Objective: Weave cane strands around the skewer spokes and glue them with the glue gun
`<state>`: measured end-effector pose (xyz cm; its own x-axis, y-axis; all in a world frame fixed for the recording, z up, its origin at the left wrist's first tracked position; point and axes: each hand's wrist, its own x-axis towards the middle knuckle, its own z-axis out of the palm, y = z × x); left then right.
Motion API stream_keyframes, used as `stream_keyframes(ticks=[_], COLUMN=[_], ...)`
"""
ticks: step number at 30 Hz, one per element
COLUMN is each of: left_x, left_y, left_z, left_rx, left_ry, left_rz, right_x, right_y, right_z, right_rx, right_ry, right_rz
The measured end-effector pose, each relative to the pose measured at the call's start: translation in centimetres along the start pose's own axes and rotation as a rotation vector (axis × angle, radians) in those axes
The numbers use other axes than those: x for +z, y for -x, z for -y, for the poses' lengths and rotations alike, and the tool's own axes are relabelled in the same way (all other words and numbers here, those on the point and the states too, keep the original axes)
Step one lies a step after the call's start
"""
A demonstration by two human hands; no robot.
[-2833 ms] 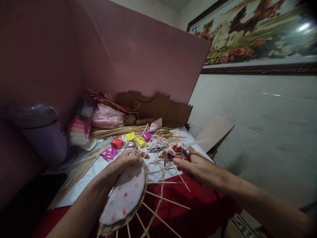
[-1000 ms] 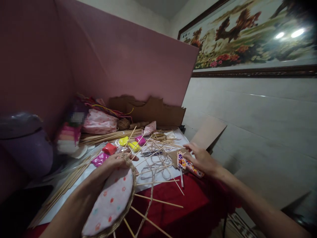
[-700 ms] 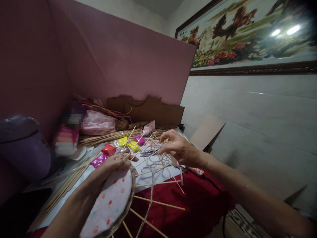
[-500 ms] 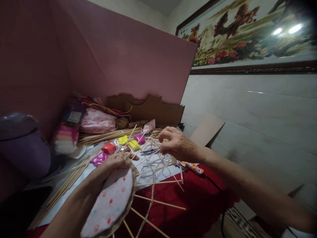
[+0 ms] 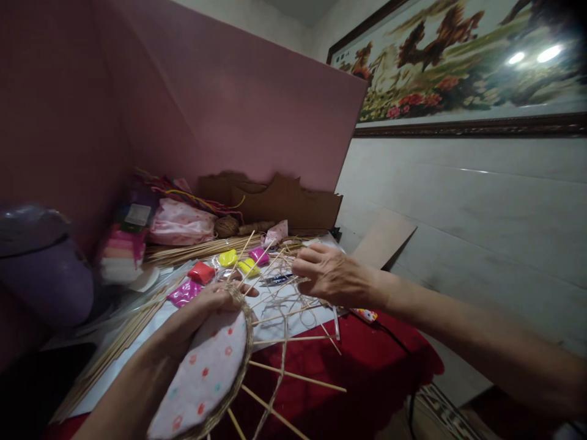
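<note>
My left hand (image 5: 206, 305) grips a round woven base (image 5: 206, 379) lined with pale dotted cloth, its rim wound with twine and thin wooden sticks (image 5: 298, 374) fanning out from it. My right hand (image 5: 328, 275) hovers over the table with fingers curled, pinching the loose beige twine (image 5: 293, 299) that trails down to the woven base. A floral-patterned tool (image 5: 365, 315) lies on the red cloth just under my right wrist.
Small packets of red (image 5: 200, 272), yellow (image 5: 228, 258) and pink clay (image 5: 183, 293) lie on the white sheet (image 5: 275, 324). A bundle of thin sticks (image 5: 197, 249), a twine ball (image 5: 226, 227), pink fabric (image 5: 181, 223) and cardboard pieces (image 5: 284, 205) sit behind. Scissors (image 5: 277, 280) lie near my right hand. A purple container (image 5: 46, 269) stands at left.
My right hand set the floral tool down on the red cloth, then reached across to the tangle of twine and closed on it. My left hand kept hold of the woven base.
</note>
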<state>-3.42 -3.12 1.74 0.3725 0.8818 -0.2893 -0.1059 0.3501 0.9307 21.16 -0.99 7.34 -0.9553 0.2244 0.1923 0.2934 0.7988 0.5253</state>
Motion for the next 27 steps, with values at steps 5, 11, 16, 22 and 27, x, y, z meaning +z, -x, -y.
stream_keyframes(ticks=[5, 11, 16, 22, 27], left_x=[0.1, 0.3, 0.5, 0.8, 0.5], left_y=[-0.1, 0.1, 0.3, 0.5, 0.1], left_z=[0.0, -0.2, 0.0, -0.2, 0.0], left_rx=[-0.003, -0.003, -0.011, 0.005, 0.0], left_ry=[-0.011, -0.022, 0.007, 0.005, 0.002], left_rz=[-0.003, -0.009, 0.007, -0.017, 0.023], right_x=[0.0, 0.5, 0.5, 1.2, 1.8], right_y=[-0.1, -0.5, -1.2, -1.7, -1.9], right_z=[-0.4, 0.0, 0.2, 0.1, 0.1], right_rx=[0.028, 0.132, 0.21, 0.271, 0.25], right_ry=[-0.074, -0.44, -0.696, -0.68, -0.543], right_rz=[-0.073, -0.228, -0.284, -0.273, -0.193])
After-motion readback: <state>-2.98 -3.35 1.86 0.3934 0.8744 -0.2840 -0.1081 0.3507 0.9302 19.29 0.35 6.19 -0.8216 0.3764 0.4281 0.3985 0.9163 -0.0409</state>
